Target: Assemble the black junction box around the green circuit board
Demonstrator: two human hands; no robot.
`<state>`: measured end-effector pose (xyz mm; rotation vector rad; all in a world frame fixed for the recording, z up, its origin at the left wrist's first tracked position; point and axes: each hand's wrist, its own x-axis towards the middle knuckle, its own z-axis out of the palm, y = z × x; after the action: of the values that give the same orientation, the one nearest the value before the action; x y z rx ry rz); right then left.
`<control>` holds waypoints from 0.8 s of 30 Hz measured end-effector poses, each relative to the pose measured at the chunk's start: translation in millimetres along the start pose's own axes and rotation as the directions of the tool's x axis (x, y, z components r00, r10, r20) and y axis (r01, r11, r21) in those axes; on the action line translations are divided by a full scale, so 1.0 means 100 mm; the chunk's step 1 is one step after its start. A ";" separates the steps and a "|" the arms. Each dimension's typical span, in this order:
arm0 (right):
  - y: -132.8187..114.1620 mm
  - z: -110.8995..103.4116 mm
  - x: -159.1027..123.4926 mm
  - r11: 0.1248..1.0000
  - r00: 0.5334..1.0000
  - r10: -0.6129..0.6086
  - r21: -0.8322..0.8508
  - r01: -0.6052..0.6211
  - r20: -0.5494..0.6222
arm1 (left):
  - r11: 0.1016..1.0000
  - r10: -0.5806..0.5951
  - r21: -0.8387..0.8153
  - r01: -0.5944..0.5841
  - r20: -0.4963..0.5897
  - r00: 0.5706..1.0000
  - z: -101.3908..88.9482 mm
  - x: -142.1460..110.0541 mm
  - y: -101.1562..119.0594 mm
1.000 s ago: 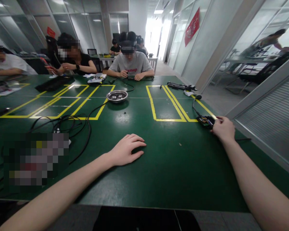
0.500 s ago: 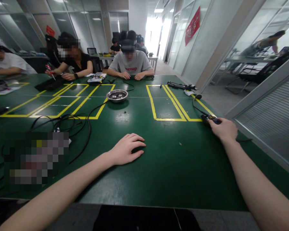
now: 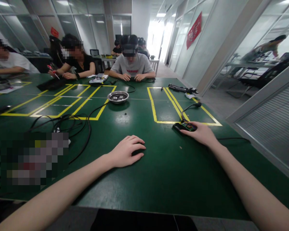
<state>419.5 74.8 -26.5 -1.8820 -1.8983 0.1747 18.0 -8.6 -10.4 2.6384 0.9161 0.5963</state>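
Note:
My left hand (image 3: 128,150) lies palm down on the green table (image 3: 144,189), fingers spread, holding nothing. To the right, my right hand (image 3: 203,133) grips a small black-cased device (image 3: 179,127) with a bare circuit board showing on top. The fingers on its far side are partly hidden. The device is low over or on the table, at the near end of the yellow-taped boxes; I cannot tell whether it touches. A black cable (image 3: 186,109) runs from it to a dark rounded end (image 3: 197,104) farther back.
A metal bowl (image 3: 111,100) with small metal parts stands beyond my left hand. Tangled black cables (image 3: 67,120) lie left, near a blurred-out item (image 3: 36,160). A black folded stand-like object (image 3: 181,88) is at the back right. Several people sit around the table; one holds a red-handled tool (image 3: 51,70).
My right hand has moved left and slightly toward me, bringing the black-cased device and its cable along. My left hand stays about where it was. The view has shifted slightly.

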 end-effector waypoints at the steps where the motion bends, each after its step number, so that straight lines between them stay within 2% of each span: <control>1: -0.16 0.01 -0.05 0.999 0.998 -0.038 0.028 0.037 0.049 | 1.000 -0.006 -0.002 0.006 -0.002 1.000 0.00 0.00 0.00; 3: -0.50 0.03 -0.20 0.966 0.960 -0.239 0.133 0.221 0.145 | 1.000 -0.010 -0.009 0.010 -0.017 1.000 0.00 0.00 0.01; 4: -0.66 0.04 -0.28 0.927 0.914 -0.356 0.197 0.319 0.195 | 1.000 -0.007 -0.012 0.007 -0.036 0.999 0.00 0.01 0.02; 5: -0.82 0.05 -0.37 0.878 0.852 -0.463 0.262 0.401 0.246 | 1.000 -0.001 -0.012 0.000 -0.061 0.998 0.00 0.01 0.02; 7: -1.09 0.09 -0.55 0.761 0.699 -0.639 0.394 0.516 0.321 | 0.999 0.032 -0.011 -0.033 -0.100 0.995 -0.02 0.01 0.03; 9: -1.27 0.12 -0.69 0.669 0.583 -0.739 0.471 0.575 0.337 | 0.996 0.091 -0.012 -0.092 -0.079 0.993 -0.04 0.00 0.05; 11: -1.36 0.15 -0.78 0.621 0.530 -0.781 0.495 0.608 0.329 | 0.989 0.149 -0.015 -0.149 0.003 0.989 -0.06 0.00 0.06; 13: -1.38 0.15 -0.81 0.612 0.520 -0.790 0.483 0.627 0.325 | 0.989 0.149 -0.009 -0.149 0.050 0.988 -0.07 -0.01 0.08; 18: -1.33 0.10 -0.78 0.641 0.551 -0.767 0.433 0.634 0.328 | 0.997 0.069 0.037 -0.073 0.109 0.992 -0.09 -0.03 0.10; 24: -1.28 0.19 -0.79 0.598 0.578 -0.791 0.451 0.663 0.201 | 0.990 -0.039 0.138 0.025 0.098 0.994 -0.09 0.00 0.06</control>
<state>291.8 -5.2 -9.8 -0.7223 -2.5654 0.5763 16.6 -12.2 -0.5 2.7396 0.9992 0.4017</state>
